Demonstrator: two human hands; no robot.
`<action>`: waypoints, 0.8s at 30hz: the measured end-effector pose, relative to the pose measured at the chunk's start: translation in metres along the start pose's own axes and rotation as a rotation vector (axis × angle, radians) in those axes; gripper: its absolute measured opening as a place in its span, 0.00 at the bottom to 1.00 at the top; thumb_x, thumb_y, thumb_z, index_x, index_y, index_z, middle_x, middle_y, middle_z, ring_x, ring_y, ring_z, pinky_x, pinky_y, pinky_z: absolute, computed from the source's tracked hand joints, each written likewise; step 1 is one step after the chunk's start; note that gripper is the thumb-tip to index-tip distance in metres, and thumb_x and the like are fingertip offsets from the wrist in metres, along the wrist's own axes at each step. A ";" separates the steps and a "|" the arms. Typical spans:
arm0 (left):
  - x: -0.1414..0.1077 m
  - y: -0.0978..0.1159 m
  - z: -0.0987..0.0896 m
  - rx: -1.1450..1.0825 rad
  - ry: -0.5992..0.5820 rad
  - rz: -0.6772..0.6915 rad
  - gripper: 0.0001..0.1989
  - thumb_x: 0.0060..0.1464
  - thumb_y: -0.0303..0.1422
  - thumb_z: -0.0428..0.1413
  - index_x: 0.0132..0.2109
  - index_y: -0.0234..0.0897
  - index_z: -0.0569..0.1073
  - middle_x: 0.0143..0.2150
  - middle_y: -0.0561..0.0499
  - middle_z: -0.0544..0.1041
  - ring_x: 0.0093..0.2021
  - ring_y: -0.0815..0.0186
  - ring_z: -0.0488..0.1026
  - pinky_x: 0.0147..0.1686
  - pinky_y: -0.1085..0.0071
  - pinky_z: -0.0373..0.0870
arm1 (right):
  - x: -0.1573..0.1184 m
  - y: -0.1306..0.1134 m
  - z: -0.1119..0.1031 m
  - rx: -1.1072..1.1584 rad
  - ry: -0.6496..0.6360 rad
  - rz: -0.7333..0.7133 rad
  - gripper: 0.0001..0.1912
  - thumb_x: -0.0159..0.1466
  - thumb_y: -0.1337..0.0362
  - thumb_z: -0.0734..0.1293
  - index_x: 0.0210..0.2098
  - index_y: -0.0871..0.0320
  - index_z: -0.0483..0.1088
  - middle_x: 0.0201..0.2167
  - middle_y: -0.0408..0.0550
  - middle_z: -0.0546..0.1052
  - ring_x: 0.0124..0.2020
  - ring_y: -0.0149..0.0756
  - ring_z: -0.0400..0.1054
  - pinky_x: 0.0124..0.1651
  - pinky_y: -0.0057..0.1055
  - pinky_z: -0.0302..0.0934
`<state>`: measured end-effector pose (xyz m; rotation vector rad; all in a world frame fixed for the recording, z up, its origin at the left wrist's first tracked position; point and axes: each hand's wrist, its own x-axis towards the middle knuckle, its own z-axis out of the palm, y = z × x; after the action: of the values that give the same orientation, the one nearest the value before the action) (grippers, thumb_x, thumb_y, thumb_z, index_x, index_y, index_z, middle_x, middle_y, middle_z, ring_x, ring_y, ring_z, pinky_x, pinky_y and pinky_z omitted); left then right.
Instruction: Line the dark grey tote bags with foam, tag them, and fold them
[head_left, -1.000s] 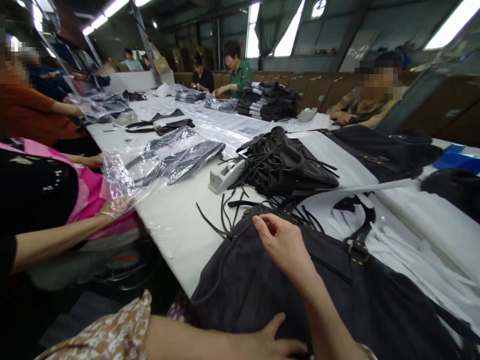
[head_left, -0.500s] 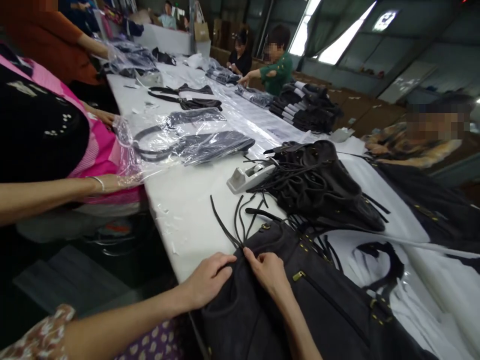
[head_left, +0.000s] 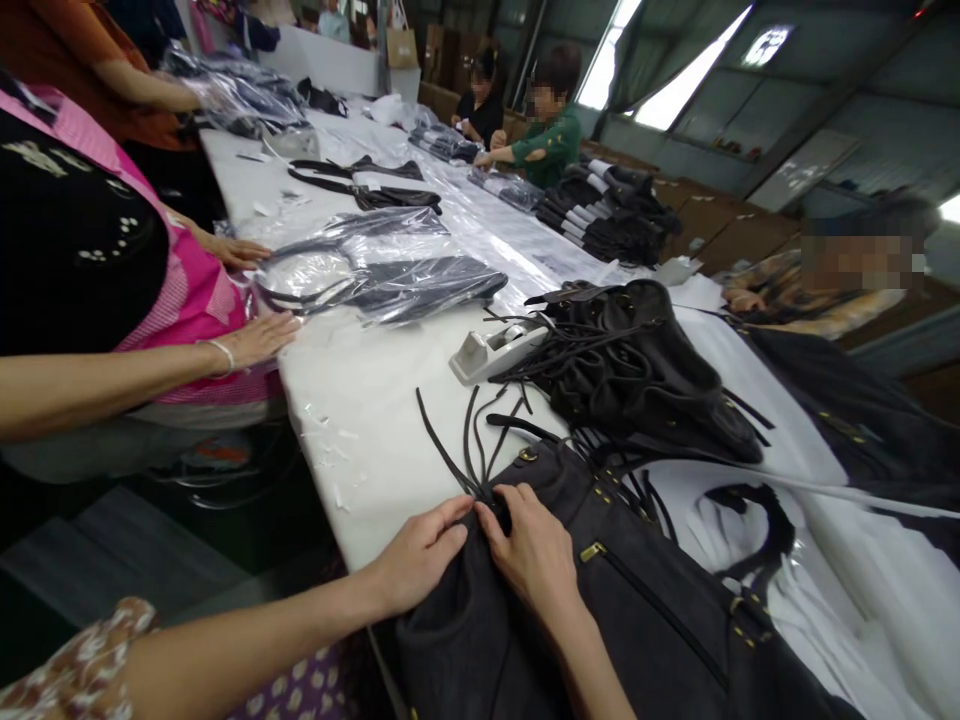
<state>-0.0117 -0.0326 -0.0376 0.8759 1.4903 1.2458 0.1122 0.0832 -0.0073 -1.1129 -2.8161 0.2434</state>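
Observation:
A large black bag point(head_left: 645, 620) with brass-coloured fittings and a zip lies on the near part of the table. Thin black straps point(head_left: 472, 445) spread from its gathered upper edge onto the white tabletop. My left hand point(head_left: 420, 555) is closed on the bag's near edge, with thumb and fingers pressed together there. Close beside it, my right hand point(head_left: 532, 545) bends over the same edge at the base of the straps, thumb and fingers gripping the material. Folds and my fingers hide just what is pinched.
A grey tape dispenser point(head_left: 495, 350) stands beside a heap of black bags point(head_left: 630, 370). A plastic-wrapped bag point(head_left: 405, 265) lies before a co-worker in a pink apron point(head_left: 202, 300). Stacked dark goods point(head_left: 600, 215) and other people are farther back. White sheeting point(head_left: 847, 600) lies right.
My right hand's fingers have shifted forward over the bag's edge by the straps. My left hand barely moves. The pink-aproned co-worker's hands now rest flatter by the plastic-wrapped bag.

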 end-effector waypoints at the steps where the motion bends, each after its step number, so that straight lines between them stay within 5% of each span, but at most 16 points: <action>1: 0.002 0.001 0.000 -0.032 -0.010 -0.015 0.22 0.58 0.35 0.50 0.59 0.35 0.67 0.61 0.46 0.68 0.60 0.62 0.64 0.64 0.61 0.54 | 0.000 0.002 -0.001 0.012 -0.035 0.024 0.13 0.66 0.55 0.58 0.36 0.55 0.70 0.35 0.46 0.74 0.31 0.35 0.69 0.31 0.29 0.54; 4: 0.016 0.006 0.002 -0.218 -0.038 -0.090 0.19 0.57 0.35 0.50 0.54 0.33 0.70 0.56 0.44 0.72 0.55 0.61 0.69 0.61 0.61 0.59 | -0.001 0.008 -0.007 0.051 -0.006 0.125 0.16 0.67 0.56 0.56 0.27 0.56 0.66 0.28 0.44 0.72 0.26 0.33 0.68 0.29 0.29 0.52; 8: 0.039 0.014 0.017 -0.510 -0.092 -0.181 0.18 0.54 0.35 0.51 0.50 0.33 0.70 0.46 0.45 0.77 0.45 0.63 0.74 0.52 0.63 0.67 | -0.005 0.011 -0.017 0.128 0.244 0.235 0.16 0.67 0.54 0.55 0.27 0.55 0.62 0.23 0.43 0.70 0.22 0.34 0.64 0.27 0.30 0.50; 14: 0.053 0.011 0.043 -0.035 -0.672 0.286 0.10 0.43 0.36 0.57 0.34 0.37 0.76 0.38 0.48 0.79 0.42 0.58 0.71 0.51 0.63 0.66 | -0.007 0.008 -0.015 0.153 0.376 0.160 0.15 0.67 0.56 0.54 0.27 0.54 0.59 0.22 0.43 0.69 0.23 0.35 0.64 0.28 0.31 0.52; 19: 0.087 0.016 0.050 0.046 -0.380 0.145 0.11 0.53 0.37 0.50 0.36 0.35 0.74 0.33 0.50 0.76 0.37 0.63 0.72 0.41 0.68 0.70 | -0.006 0.006 -0.012 0.215 0.423 0.124 0.12 0.66 0.59 0.55 0.27 0.54 0.59 0.24 0.44 0.70 0.26 0.35 0.66 0.30 0.30 0.55; 24: 0.132 0.021 0.063 0.221 -0.234 0.239 0.10 0.43 0.29 0.58 0.36 0.37 0.69 0.31 0.53 0.73 0.34 0.65 0.69 0.39 0.69 0.68 | -0.008 0.008 -0.012 0.256 0.492 0.083 0.10 0.65 0.62 0.55 0.27 0.54 0.59 0.24 0.44 0.69 0.27 0.35 0.66 0.30 0.29 0.56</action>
<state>0.0118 0.1136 -0.0472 1.3323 1.3799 1.1143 0.1253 0.0851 0.0024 -1.0591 -2.2417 0.2813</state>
